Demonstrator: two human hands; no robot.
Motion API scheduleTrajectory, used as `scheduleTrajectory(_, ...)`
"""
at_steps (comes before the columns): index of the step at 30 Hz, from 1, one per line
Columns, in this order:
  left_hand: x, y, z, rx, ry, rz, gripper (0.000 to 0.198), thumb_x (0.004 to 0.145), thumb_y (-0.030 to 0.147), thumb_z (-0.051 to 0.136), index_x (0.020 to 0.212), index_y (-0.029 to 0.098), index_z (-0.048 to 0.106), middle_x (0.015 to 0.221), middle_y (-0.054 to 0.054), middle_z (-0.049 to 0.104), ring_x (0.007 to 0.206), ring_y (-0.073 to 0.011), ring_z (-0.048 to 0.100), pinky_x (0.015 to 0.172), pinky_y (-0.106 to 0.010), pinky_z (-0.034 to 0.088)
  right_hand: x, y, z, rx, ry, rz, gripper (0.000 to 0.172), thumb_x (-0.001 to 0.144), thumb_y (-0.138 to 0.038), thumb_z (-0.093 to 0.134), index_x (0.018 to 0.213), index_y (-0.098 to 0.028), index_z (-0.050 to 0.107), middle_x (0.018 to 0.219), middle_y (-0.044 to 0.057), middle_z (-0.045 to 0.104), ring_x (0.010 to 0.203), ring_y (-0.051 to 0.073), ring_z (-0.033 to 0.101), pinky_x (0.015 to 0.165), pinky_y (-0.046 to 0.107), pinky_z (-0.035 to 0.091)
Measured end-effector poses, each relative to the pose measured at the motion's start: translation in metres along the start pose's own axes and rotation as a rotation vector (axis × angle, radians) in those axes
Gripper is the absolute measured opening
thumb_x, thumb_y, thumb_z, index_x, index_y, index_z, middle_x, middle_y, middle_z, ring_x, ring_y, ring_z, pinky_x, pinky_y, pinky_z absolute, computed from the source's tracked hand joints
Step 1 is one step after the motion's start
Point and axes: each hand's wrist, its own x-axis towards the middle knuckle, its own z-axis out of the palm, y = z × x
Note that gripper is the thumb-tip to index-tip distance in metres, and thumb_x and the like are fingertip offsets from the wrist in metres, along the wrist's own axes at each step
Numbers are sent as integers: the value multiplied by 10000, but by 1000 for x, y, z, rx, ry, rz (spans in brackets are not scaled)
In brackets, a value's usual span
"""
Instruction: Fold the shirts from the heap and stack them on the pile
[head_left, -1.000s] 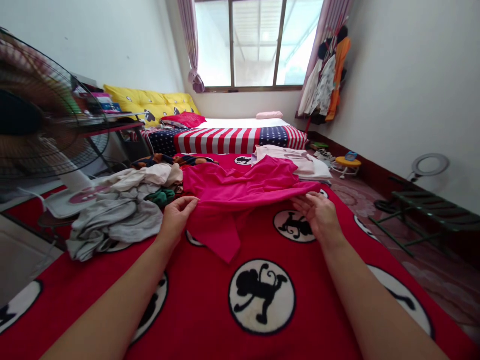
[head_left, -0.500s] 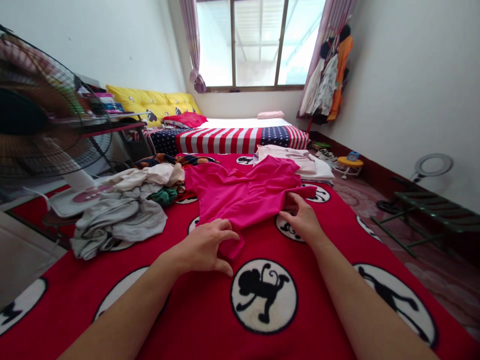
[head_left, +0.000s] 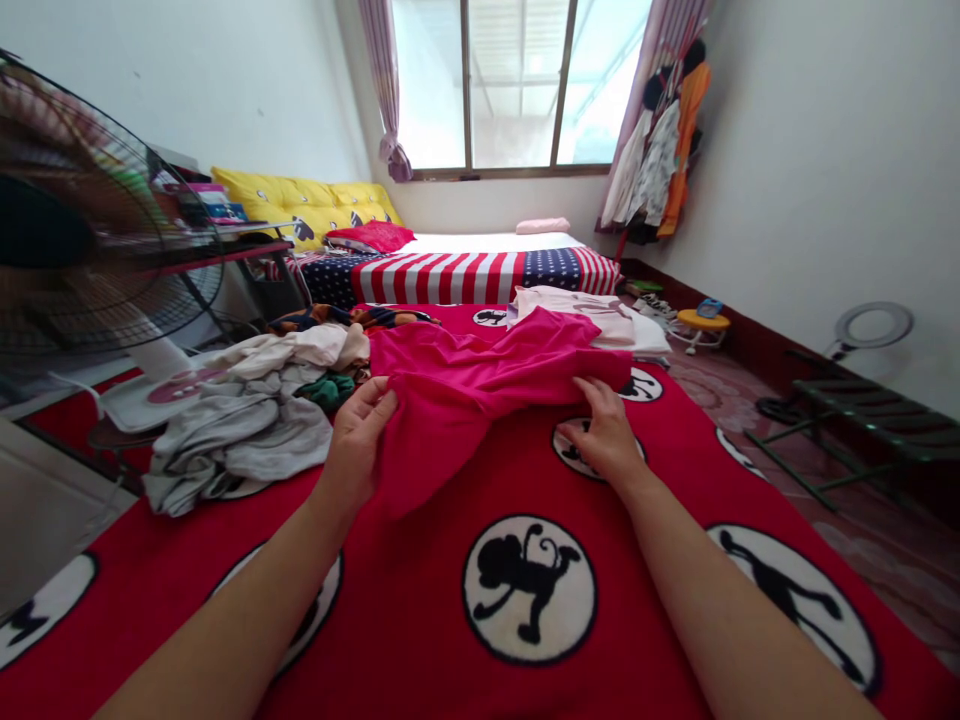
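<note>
A crumpled magenta shirt [head_left: 480, 375] lies spread on a red monkey-print blanket [head_left: 420, 640], its near part lifted in folds. My left hand [head_left: 358, 440] grips the shirt's left edge, with the fingers curled over the cloth. My right hand [head_left: 604, 425] pinches the lower edge of the shirt near its right end, above a round monkey motif. A heap of grey and cream clothes [head_left: 240, 430] lies just left of my left hand. Part of the shirt's far side is hidden by its own folds.
Folded pale pink clothes [head_left: 577, 315] lie beyond the shirt. A bed with a stars-and-stripes cover [head_left: 465, 278] stands further back, under a window [head_left: 514, 85]. A standing fan [head_left: 75, 230] is at the left; a green folding rack [head_left: 847, 420] and ring light [head_left: 874, 325] are at the right.
My left hand has risen from the shirt's near flap and now lifts the cloth's left edge. My right hand has moved slightly up and taken the lower edge.
</note>
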Motion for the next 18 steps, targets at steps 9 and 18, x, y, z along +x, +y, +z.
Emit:
scheduleTrajectory(9,-6,3,5,-115,-21,-78,376,683,378,745,979,204,592,869,-20,705,788,-194,683,652,-255,524,0,5,4,-2,177,175,562,684,-288,682,1200,-127,528,1263,190,489,1246,311,423,1055,454,342)
scheduleTrajectory(18,-10,6,8,-147,-107,-94,333,687,360,747,948,198,617,835,-14,701,763,-193,681,622,-245,518,-2,-4,5,-84,-17,387,868,654,-384,707,1405,-188,320,1244,180,584,1153,355,540,980,526,365)
